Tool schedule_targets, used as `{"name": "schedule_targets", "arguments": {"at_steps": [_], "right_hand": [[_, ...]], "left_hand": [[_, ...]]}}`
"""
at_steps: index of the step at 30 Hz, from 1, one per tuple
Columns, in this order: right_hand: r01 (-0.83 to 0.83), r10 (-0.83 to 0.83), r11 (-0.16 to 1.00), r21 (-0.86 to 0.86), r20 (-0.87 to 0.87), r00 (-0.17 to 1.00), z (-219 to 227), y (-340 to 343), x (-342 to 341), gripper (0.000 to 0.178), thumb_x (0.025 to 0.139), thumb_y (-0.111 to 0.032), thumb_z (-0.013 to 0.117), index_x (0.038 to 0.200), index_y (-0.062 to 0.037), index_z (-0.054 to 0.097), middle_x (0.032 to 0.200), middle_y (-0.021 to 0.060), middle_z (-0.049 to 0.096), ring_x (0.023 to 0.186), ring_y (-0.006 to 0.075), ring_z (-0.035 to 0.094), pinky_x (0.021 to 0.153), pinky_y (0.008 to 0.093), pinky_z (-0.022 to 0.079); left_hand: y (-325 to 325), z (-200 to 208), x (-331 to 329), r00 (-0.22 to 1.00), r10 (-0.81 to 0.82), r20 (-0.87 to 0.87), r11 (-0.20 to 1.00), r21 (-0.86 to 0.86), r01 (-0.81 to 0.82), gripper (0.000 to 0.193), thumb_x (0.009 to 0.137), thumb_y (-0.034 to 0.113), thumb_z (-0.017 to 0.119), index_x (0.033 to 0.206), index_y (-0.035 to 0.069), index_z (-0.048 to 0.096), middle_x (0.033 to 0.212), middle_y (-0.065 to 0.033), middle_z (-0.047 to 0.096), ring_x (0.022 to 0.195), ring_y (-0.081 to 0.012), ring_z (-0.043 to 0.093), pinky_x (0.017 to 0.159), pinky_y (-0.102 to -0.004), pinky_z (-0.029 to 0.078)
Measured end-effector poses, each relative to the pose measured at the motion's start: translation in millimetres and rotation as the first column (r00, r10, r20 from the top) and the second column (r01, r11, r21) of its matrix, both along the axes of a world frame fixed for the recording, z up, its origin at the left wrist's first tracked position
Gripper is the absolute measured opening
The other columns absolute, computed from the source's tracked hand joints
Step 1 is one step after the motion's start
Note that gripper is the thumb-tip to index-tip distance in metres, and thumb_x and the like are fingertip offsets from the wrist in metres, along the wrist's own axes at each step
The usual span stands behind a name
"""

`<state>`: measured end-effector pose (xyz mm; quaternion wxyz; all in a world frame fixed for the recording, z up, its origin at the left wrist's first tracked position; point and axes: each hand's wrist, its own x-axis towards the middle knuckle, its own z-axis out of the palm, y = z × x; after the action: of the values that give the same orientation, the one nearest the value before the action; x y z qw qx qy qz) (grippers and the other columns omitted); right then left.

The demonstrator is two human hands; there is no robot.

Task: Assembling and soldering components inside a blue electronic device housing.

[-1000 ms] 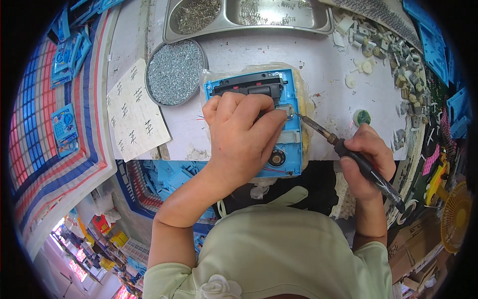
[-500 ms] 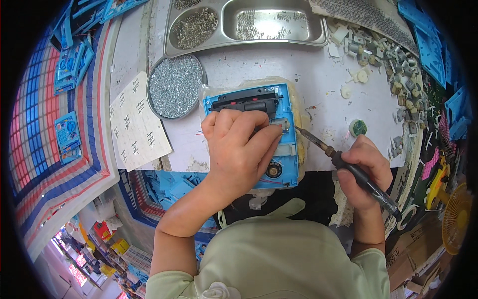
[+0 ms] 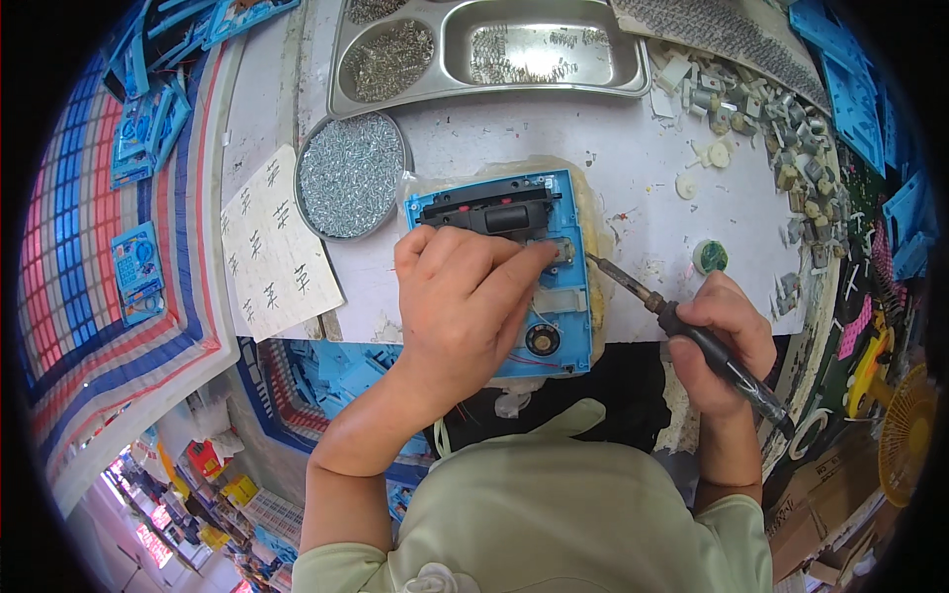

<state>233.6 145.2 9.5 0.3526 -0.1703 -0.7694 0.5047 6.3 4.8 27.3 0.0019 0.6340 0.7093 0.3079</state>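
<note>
Blue casing (image 3: 571,279) sits under left hand (image 3: 463,301), fingers bent, can't tell what they pinch; right hand (image 3: 739,321) grips soldering iron (image 3: 652,299), tip by casing's right edge.

Bright, fairly even light on tabletop (image 3: 465,143), glare on steel tray (image 3: 494,92), blown-out patches in lower-left background (image 3: 153,544), dark under table edge, left hand (image 3: 460,306) and right hand (image 3: 727,341) reasonably sharp, striped sheet (image 3: 178,331) and fan (image 3: 905,435) fisheye-bent, corners vignetted black.
</note>
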Motion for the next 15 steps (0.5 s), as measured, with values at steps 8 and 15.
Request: {"name": "schedule_targets", "arguments": {"at_steps": [8,15], "right_hand": [[-0.006,0.007,1.0,0.009,-0.012,1.0,-2.6,2.0,-5.3,0.028,0.077,-0.004,0.081,0.101,0.0006,0.068,0.07,0.0053,0.059,0.059,0.0174,0.049,0.054,0.0302,0.035],[-0.039,0.04,0.998,0.045,-0.015,0.999,-0.6,3.8,-10.8,0.029,0.076,-0.004,0.081,0.1,0.0005,0.068,0.07,0.0062,0.059,0.058,0.0185,0.051,0.053,0.0308,0.036]], "left_hand": [[10.0,-6.8,4.5,0.999,-0.002,-0.046,1.0,0.022,0.003,0.03,0.071,-0.001,0.082,0.099,0.008,0.073,0.091,-0.0026,0.068,0.079,-0.022,0.061,0.074,-0.0359,0.041],[10.3,-9.7,3.3,0.995,-0.004,-0.096,1.0,0.022,0.006,0.028,0.071,0.004,0.081,0.097,0.01,0.072,0.092,-0.001,0.067,0.079,-0.0203,0.059,0.078,-0.0369,0.039]]}}
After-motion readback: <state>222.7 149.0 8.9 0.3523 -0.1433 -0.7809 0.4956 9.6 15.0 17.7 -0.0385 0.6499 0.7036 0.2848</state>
